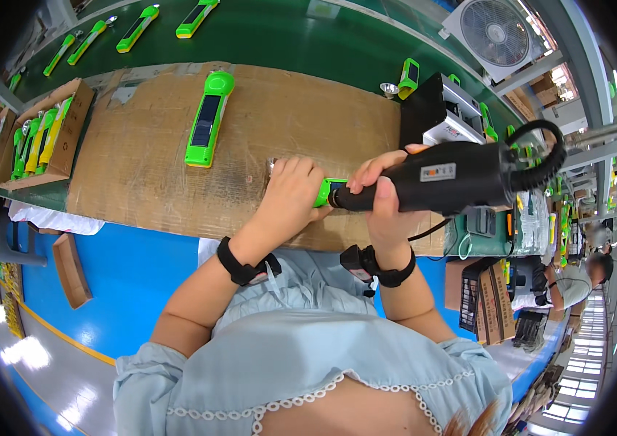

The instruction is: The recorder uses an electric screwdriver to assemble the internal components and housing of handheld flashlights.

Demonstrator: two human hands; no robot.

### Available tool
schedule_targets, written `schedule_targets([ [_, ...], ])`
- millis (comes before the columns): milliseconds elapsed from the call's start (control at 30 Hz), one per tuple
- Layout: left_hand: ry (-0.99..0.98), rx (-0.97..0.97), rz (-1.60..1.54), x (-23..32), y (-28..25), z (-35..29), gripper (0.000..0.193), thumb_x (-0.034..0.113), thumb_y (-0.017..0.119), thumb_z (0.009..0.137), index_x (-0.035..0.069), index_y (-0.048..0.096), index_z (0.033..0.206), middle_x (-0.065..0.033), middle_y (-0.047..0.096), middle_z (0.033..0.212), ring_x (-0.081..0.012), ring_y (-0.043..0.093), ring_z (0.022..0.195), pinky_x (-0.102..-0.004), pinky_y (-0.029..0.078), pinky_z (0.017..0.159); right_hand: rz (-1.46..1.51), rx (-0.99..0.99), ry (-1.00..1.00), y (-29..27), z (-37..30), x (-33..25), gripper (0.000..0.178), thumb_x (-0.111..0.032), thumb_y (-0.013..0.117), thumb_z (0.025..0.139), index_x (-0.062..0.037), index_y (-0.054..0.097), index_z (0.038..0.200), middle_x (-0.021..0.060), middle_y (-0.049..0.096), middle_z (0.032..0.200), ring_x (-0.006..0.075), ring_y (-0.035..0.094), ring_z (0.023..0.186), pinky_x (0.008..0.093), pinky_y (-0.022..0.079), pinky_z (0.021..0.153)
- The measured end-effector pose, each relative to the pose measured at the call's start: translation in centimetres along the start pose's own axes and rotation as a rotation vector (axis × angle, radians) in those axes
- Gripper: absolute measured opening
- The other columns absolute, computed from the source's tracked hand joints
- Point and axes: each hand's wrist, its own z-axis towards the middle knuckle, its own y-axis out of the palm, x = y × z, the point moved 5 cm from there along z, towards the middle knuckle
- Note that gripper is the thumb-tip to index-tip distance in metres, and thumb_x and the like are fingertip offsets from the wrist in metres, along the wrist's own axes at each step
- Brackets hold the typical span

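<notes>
My left hand (286, 190) is closed over a green solar flashlight (322, 193), pressing it against the cardboard sheet; most of the flashlight is hidden under the fingers. In my right hand (390, 211) is a black electric screwdriver (479, 173), held nearly level. Its tip points left and meets the near-right end of the flashlight. Whether a screw sits at the tip cannot be made out. Farther off and to the left, a second green flashlight (210, 120) lies with its dark solar panel up, touched by neither hand.
Cardboard (130, 145) covers the bench. A carton (79, 109) of green and yellow flashlights stands left. Beyond runs a green belt (272, 33) with several flashlights. A black-and-white machine (432, 109) stands right, near a shiny reflector cup (389, 90). The screwdriver's coiled cord (551, 156) hangs right.
</notes>
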Motion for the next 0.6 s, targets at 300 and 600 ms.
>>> schedule_targets([
  [300,0.014,-0.041,0.063,0.4,0.1,0.5,0.048,0.022,0.079,0.059,0.003,0.054,0.095,-0.0138,0.051,0.096,-0.0334,0.049,0.097,-0.0429,0.036,0.085,-0.348,-0.037,-0.110,0.1,0.0,0.0,0.040,0.002,0.061,0.076,-0.0001,0.039,0.109,0.0066,0.056,0.079,0.0138,0.055,0.067,0.0278,0.047,0.066],
  [600,-0.015,-0.199,0.097,1.6,-0.4,0.5,0.050,0.019,0.075,0.067,0.003,0.052,0.109,-0.0167,0.050,0.104,-0.0356,0.046,0.101,-0.0447,0.034,0.089,-0.029,0.238,-0.278,-4.7,1.1,-6.6,0.057,-0.004,0.060,0.081,0.0027,0.027,0.127,0.0102,0.057,0.075,0.0151,0.057,0.061,0.0274,0.048,0.057],
])
